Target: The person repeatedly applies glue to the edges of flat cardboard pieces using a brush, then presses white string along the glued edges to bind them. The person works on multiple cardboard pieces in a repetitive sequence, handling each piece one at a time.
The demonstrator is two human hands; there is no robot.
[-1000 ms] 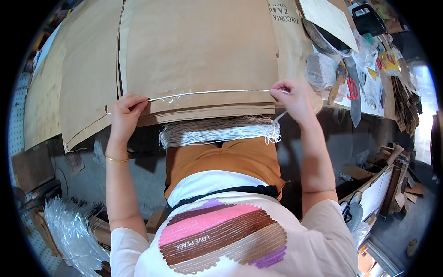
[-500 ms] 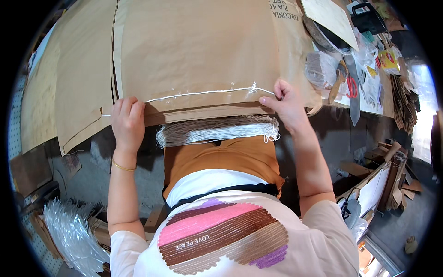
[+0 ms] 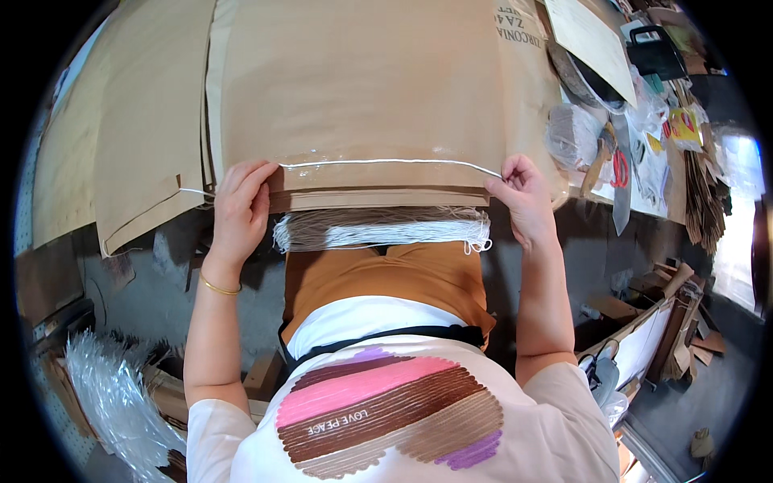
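Pinching a white cord (image 3: 386, 161), left fingers (image 3: 254, 176) and right fingers (image 3: 522, 166) closed on it; brown paper (image 3: 362, 88) beneath

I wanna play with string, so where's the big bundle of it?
In the head view, the string bundle is near the middle, between the near edge of the brown paper and the orange-brown trousers.

The large brown paper sheet (image 3: 362, 88) looks smooth and mostly matt, the thin white cord (image 3: 386, 161) smooth and pale. The thin gold-coloured round bangle (image 3: 220, 288) is shiny metal, the long clear plastic strips (image 3: 121, 402) glossy, the mustard-brown trousers (image 3: 346, 274) matt cloth.
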